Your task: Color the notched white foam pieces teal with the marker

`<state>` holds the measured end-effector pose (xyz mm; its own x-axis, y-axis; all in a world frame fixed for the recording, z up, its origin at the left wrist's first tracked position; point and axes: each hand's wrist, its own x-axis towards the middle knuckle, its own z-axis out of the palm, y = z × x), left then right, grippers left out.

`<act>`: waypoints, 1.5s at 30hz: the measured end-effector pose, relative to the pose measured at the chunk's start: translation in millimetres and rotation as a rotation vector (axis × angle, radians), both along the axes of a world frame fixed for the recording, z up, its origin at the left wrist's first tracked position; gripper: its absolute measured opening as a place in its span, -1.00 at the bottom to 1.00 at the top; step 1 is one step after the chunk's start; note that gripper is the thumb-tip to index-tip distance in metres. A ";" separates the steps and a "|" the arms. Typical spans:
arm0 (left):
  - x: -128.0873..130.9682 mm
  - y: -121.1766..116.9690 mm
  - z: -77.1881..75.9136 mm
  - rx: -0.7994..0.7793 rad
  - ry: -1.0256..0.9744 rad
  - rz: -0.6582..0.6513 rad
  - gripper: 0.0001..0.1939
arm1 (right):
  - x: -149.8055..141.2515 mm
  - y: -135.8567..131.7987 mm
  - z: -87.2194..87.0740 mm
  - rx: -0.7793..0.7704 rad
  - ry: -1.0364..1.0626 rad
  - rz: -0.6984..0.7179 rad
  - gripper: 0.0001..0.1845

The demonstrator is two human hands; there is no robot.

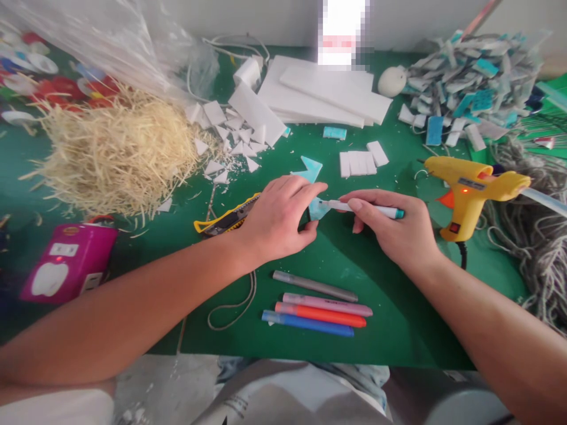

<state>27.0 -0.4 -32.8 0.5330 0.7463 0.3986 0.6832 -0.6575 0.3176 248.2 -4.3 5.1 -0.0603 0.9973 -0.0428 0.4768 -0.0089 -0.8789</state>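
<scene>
My left hand (286, 215) rests low over the green table, its fingers closed on a light-blue foam piece (318, 209). A second pale blue piece with pointed ends (312, 169) shows just beyond the knuckles; whether the two are joined is hidden. My right hand (392, 218) grips a white marker (361, 208) with a teal end, pen-fashion. The marker's tip points left and meets the edge of the blue piece. Partly under my left hand lies a yellow utility knife (228, 215).
Nearer me lie a grey marker (314, 285), a pink one (328, 304), an orange one (321, 314) and a blue one (308, 323). At right sits a yellow glue gun (473, 189); at left, straw (124, 153) and a magenta power box (71, 260). White foam sheets (328, 88) lie behind.
</scene>
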 end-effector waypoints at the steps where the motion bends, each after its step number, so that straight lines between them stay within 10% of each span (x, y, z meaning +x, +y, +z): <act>1: -0.1 0.2 0.1 -0.005 0.002 0.002 -0.53 | 0.2 0.0 -0.2 0.003 0.006 -0.014 -0.86; 29: 0.1 1.3 0.0 -0.040 0.009 0.014 -0.55 | 1.6 0.5 -1.5 0.023 0.073 -0.065 -0.71; 36: -5.6 -8.9 21.6 0.028 -0.231 0.025 -0.79 | 2.9 0.5 0.8 0.035 0.128 -0.095 -0.71; 43: 3.5 -27.3 53.9 -0.429 -0.859 -0.097 -0.62 | 5.7 -0.2 -0.9 0.075 0.111 -0.082 -0.66; 45: -2.7 -36.6 60.5 -0.656 -0.906 -0.178 -0.87 | 5.9 0.4 -1.4 0.077 0.127 -0.076 -0.69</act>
<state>24.3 -37.0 27.7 0.3667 0.8959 0.2508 -0.0600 -0.2463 0.9673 254.0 -3.9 3.7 0.0152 0.9992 0.0372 0.3620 0.0292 -0.9317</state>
